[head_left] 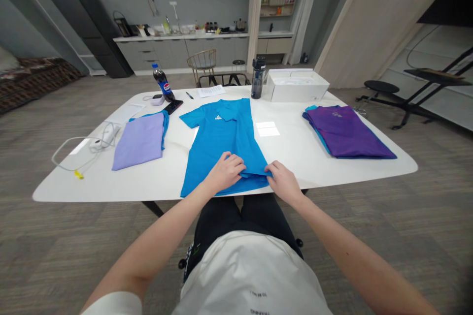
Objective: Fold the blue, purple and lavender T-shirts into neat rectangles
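Observation:
A blue T-shirt (216,145) lies on the white table in front of me, its collar toward the far side and its right side folded inward over the front. My left hand (227,172) pinches the folded layer near the hem. At the lower right corner of the shirt, my right hand (283,179) grips the edge between thumb and fingers. The fabric between my hands is lifted a little, leaving a gap above the bottom layer. A small white logo shows on the chest, beside the folded sleeve.
Folded purple shirts (347,133) lie to the right, a folded lavender garment (138,142) to the left. Along the far edge stand a cola bottle (163,82), a dark water bottle (257,78) and a white box (295,86). A phone (173,107) and a cabled white adapter (105,138) lie at left.

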Motion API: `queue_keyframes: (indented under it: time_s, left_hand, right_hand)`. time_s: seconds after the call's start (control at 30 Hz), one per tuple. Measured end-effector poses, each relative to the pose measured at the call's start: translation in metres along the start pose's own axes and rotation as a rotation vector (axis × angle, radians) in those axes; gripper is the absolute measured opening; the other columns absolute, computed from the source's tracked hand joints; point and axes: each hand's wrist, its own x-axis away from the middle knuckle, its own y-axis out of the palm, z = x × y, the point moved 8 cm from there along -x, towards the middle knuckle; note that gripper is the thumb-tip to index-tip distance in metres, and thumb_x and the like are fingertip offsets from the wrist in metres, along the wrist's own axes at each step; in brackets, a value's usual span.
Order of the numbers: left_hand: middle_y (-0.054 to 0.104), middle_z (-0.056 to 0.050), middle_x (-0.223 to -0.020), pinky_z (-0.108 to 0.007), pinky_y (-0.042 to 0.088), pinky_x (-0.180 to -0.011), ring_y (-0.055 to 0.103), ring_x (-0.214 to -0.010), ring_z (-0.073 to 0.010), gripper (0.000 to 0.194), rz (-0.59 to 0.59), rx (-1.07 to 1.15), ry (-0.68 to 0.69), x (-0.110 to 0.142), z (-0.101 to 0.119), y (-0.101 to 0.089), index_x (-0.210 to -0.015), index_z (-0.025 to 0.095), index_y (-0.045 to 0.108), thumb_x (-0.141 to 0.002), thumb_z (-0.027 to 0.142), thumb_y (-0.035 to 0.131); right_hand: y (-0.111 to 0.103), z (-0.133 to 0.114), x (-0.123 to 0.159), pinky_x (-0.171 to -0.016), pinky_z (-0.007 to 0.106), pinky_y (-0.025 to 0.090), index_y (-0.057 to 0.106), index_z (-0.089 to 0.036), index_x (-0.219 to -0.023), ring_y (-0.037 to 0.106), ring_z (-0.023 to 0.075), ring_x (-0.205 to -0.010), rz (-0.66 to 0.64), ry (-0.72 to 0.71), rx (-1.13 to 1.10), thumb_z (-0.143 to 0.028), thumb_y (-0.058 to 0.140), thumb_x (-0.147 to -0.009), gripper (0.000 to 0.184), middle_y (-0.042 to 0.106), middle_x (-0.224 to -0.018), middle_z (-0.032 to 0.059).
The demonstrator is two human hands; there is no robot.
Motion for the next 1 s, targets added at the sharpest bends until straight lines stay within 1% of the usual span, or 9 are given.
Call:
queue_keyframes:
  time_s: [0.13,0.3,0.37,0.47,0.53,0.63,0.83,0.9,1.0]
  left_hand:
    - [0.072,-0.006,-0.101,-0.044,0.035,-0.103,0.062,-0.1,-0.0219,0.012,-0.101,0.03,0.036,0.016,0.007,0.015,-0.095,0.021,0.067,-0.097,0.027,0.058]
    - [0.073,-0.005,-0.102,-0.04,0.039,-0.098,0.065,-0.099,-0.0198,0.018,0.092,0.157,-0.17,0.018,-0.006,0.011,-0.103,0.022,0.067,-0.102,0.033,0.053]
    - [0.074,-0.004,-0.102,-0.039,0.04,-0.097,0.065,-0.099,-0.0196,0.02,0.156,0.19,-0.218,0.012,-0.008,0.001,-0.101,0.022,0.067,-0.102,0.036,0.052]
    - [0.074,-0.004,-0.103,-0.039,0.04,-0.098,0.065,-0.1,-0.0196,0.02,0.188,0.186,-0.221,0.003,-0.007,-0.014,-0.101,0.022,0.067,-0.102,0.036,0.053]
    - [0.074,-0.004,-0.105,-0.04,0.039,-0.099,0.064,-0.102,-0.0201,0.019,0.183,0.16,-0.224,0.001,-0.009,-0.022,-0.103,0.022,0.067,-0.102,0.035,0.053]
    - [0.073,-0.005,-0.106,-0.041,0.037,-0.1,0.063,-0.104,-0.0211,0.016,0.116,0.111,-0.166,0.007,-0.011,-0.024,-0.105,0.022,0.067,-0.1,0.03,0.053]
    - [0.07,-0.005,-0.099,-0.041,0.036,-0.096,0.061,-0.099,-0.0216,0.014,-0.124,0.035,0.041,0.03,0.005,0.007,-0.1,0.023,0.067,-0.095,0.016,0.055]
    - [0.07,-0.005,-0.097,-0.04,0.037,-0.094,0.061,-0.097,-0.0217,0.013,-0.155,0.045,0.049,0.035,0.011,0.014,-0.097,0.022,0.068,-0.096,0.019,0.055]
    - [0.072,-0.003,-0.092,-0.036,0.04,-0.088,0.064,-0.093,-0.0198,0.018,-0.174,0.185,0.017,0.036,0.014,0.019,-0.095,0.024,0.071,-0.099,0.034,0.057]
  right_hand:
    - [0.0,0.004,0.017,-0.09,0.036,0.046,0.064,-0.023,-0.108,0.06,0.0248,-0.102,-0.054,-0.109,-0.055,-0.02,0.057,-0.092,0.018,0.064,-0.108,0.0072]
    - [0.014,-0.02,0.016,-0.088,0.042,0.043,0.058,-0.022,-0.122,0.058,0.0321,-0.105,0.047,-0.026,0.049,-0.055,0.071,-0.087,0.05,0.065,-0.113,0.0123]
    - [0.018,-0.03,0.01,-0.084,0.041,0.042,0.058,-0.023,-0.117,0.058,0.0319,-0.102,0.109,0.058,0.093,-0.052,0.069,-0.089,0.042,0.065,-0.109,0.0125]
    - [0.02,-0.035,0.002,-0.078,0.039,0.043,0.058,-0.024,-0.112,0.059,0.0294,-0.096,0.147,0.154,0.145,-0.031,0.062,-0.093,0.021,0.065,-0.104,0.0111]
    - [0.019,-0.032,0.002,-0.075,0.037,0.043,0.059,-0.024,-0.112,0.06,0.0278,-0.092,0.133,0.166,0.162,-0.018,0.058,-0.09,0.023,0.065,-0.103,0.0103]
    - [0.014,-0.019,0.01,-0.074,0.036,0.045,0.061,-0.025,-0.112,0.061,0.0263,-0.093,0.104,0.131,0.12,-0.012,0.054,-0.088,0.029,0.065,-0.106,0.0095]
    - [0.015,0.006,0.032,-0.091,0.037,0.047,0.065,-0.023,-0.114,0.061,0.0245,-0.103,-0.001,-0.027,-0.023,-0.01,0.049,-0.09,0.031,0.065,-0.111,0.0078]
    - [0.016,0.008,0.036,-0.09,0.038,0.046,0.068,-0.023,-0.114,0.061,0.0245,-0.102,-0.048,-0.091,-0.022,-0.013,0.049,-0.094,0.029,0.067,-0.109,0.0081]
    - [0.012,0.009,0.036,-0.089,0.04,0.043,0.072,-0.024,-0.108,0.062,0.0248,-0.1,-0.097,-0.15,-0.014,-0.027,0.053,-0.1,0.021,0.069,-0.103,0.0081]
